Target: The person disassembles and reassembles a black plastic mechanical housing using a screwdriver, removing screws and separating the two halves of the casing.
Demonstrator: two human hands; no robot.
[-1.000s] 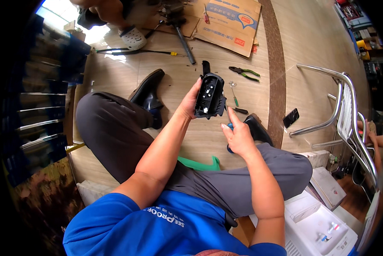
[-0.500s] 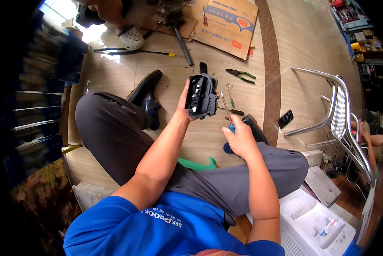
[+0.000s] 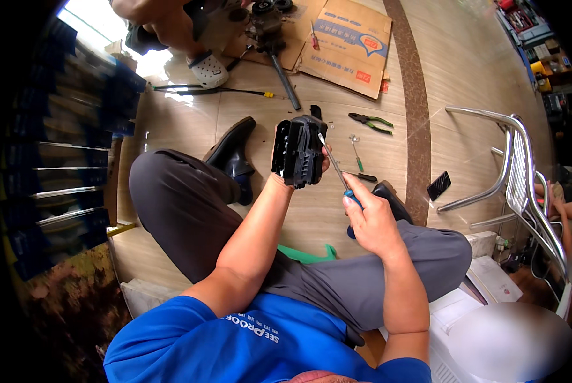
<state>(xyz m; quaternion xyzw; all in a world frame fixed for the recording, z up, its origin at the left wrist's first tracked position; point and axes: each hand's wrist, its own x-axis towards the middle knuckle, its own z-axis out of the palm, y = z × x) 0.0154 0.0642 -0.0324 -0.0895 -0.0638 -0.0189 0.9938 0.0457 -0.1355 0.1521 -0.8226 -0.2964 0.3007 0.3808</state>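
Observation:
A black plastic housing (image 3: 304,153) with ribs and an open hollow side rests in my left hand (image 3: 282,181), whose fingers wrap round it from beneath. My right hand (image 3: 374,220) grips the blue handle of a screwdriver (image 3: 352,198). Its metal shaft slants up to the left, and the tip is at the housing's right upper side; whether it touches cannot be made out. On the floor beyond lie green-handled pliers (image 3: 371,123), a small green-handled screwdriver (image 3: 358,154) and a black-handled tool (image 3: 366,177).
Flattened cardboard (image 3: 346,48) bears a red screwdriver (image 3: 314,38); a grey metal tube (image 3: 284,80) lies left of it. Another person's white clog (image 3: 208,69) is at far left. A phone (image 3: 438,186) lies near a metal chair (image 3: 519,166). A pale blurred shape (image 3: 512,345) fills the lower right.
The housing has been turned in my left hand, so more of its ribbed side shows. The screwdriver tip has come up to the housing. The whole view has shifted slightly.

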